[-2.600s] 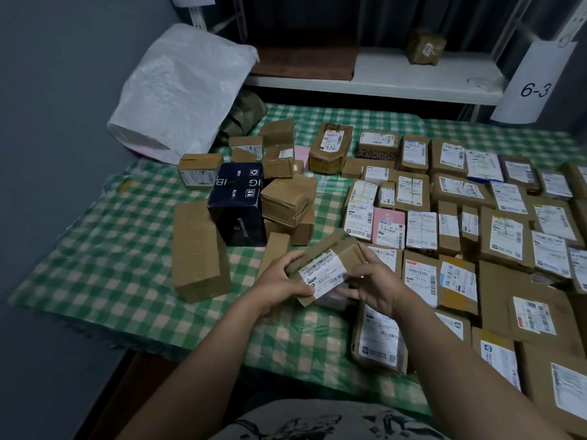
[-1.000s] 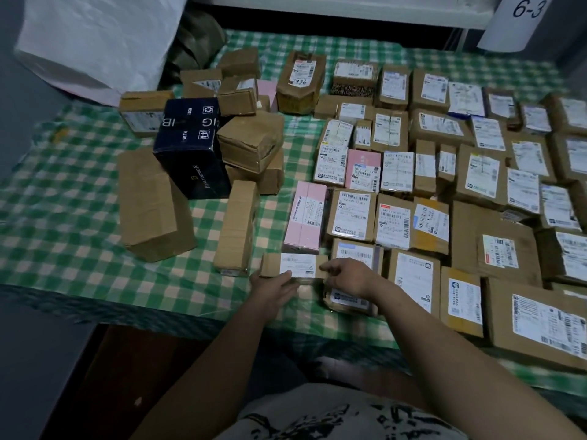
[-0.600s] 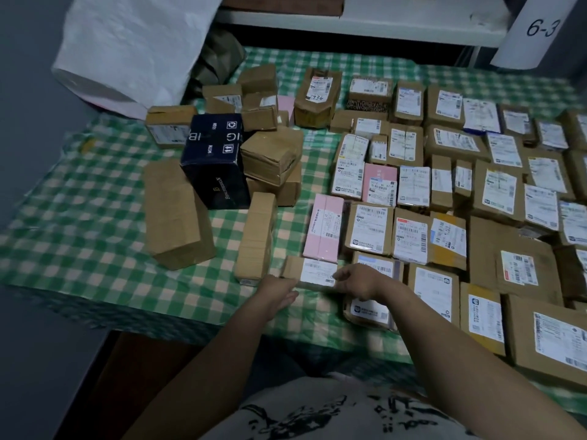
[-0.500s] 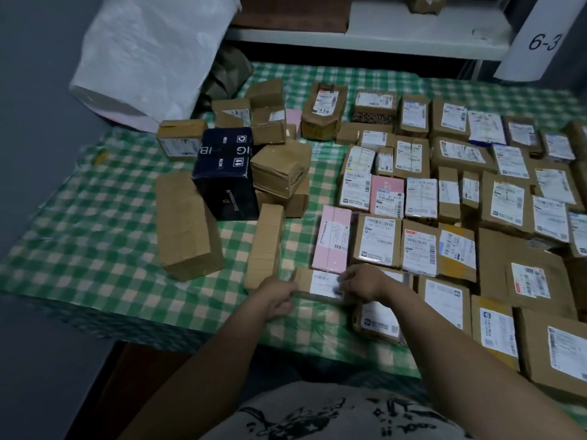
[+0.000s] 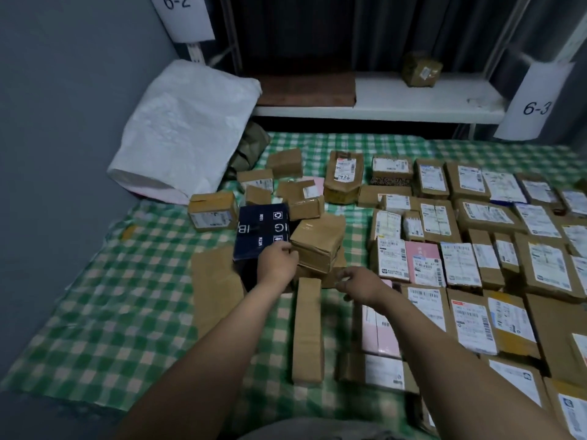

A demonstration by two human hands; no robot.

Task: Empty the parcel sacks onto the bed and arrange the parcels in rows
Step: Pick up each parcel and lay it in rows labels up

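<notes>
Lying slumped against the wall at ten o'clock, the white woven sack has its mouth facing the near left; what it holds cannot be made out. On the white shelf at twelve o'clock sits one lone taped parcel. Paper tags read "6-2" at eleven o'clock and "6-3" at two o'clock.

On the green checked bed cover, the right half from one to five o'clock is filled with brown cardboard parcels laid label-up in rows, their white barcode labels too small to read. A loose heap remains at the centre, near twelve o'clock. In it the dark blue box shows white letters "G" and "IB" plus recycling and handling symbols, seen upside down. A pink parcel lies in the rows at two o'clock.

The left hand rests with fingers curled on the near edge of the dark blue box, touching the tan parcel beside it; whether it grips cannot be told. The right hand hovers loosely open, holding nothing, just beyond a long narrow brown parcel whose long axis runs from six to twelve o'clock.
</notes>
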